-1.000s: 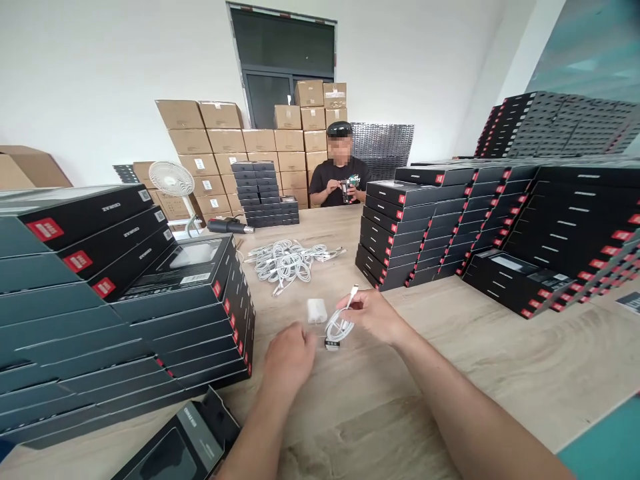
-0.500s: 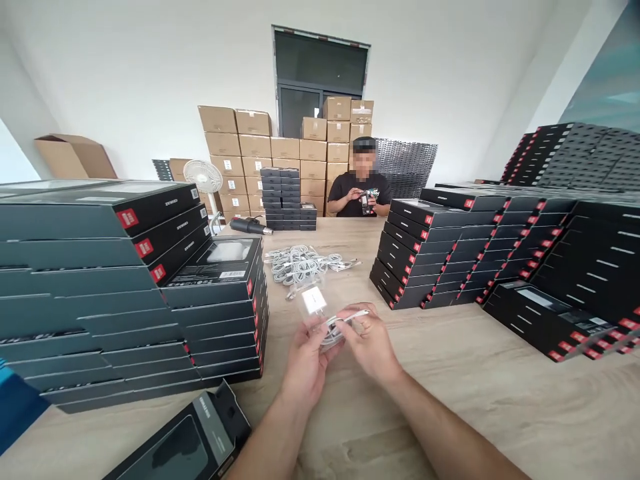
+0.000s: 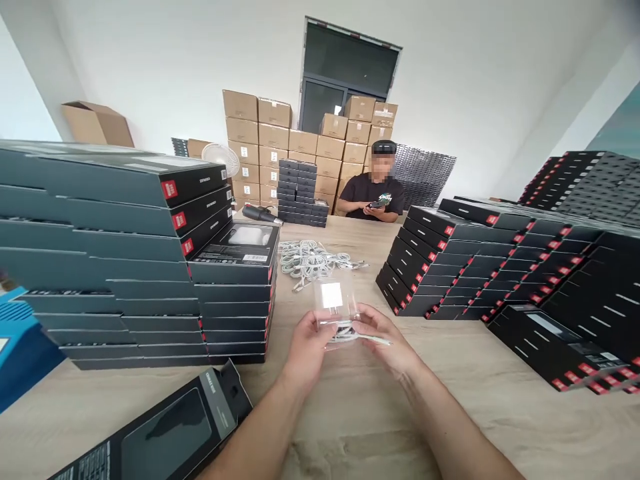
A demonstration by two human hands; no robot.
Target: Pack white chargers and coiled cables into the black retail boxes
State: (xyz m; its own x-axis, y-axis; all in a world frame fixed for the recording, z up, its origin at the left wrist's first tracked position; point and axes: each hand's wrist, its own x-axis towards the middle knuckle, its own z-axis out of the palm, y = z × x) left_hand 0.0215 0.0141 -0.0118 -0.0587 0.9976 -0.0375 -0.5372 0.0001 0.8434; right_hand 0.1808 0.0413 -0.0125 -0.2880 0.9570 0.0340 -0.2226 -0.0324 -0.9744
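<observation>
Both hands are at the middle of the counter [image 3: 450, 420], close together and cupped around a clear plastic bag [image 3: 335, 307]. The left hand [image 3: 309, 347] and right hand [image 3: 385, 343] are partly closed and grip the bag's lower part from either side, with the bag standing upright between them. Inside the bag, a white charger [image 3: 331, 295] sits high up and a coiled white cable [image 3: 344, 333] sits low, partly hidden by the fingers; a length of cable [image 3: 377, 340] runs out toward the right, over the right hand. Just beyond the bag, a tangled pile of white cables [image 3: 310, 261] lies on the counter. A tall stack of black retail boxes [image 3: 125, 220] stands left of the hands, topped at its near end by an open box with a clear window [image 3: 235, 250]. More black box stacks [image 3: 440, 267] fill the right side. An open black box [image 3: 170, 427] lies near the left forearm, and a black handheld tool [image 3: 260, 215] lies beyond the left stack. Across the counter, a co-worker [image 3: 373, 193] holds a small dark item, in front of stacked cardboard cartons [image 3: 270, 147], a white fan [image 3: 220, 160] and a wire mesh panel [image 3: 425, 177].
</observation>
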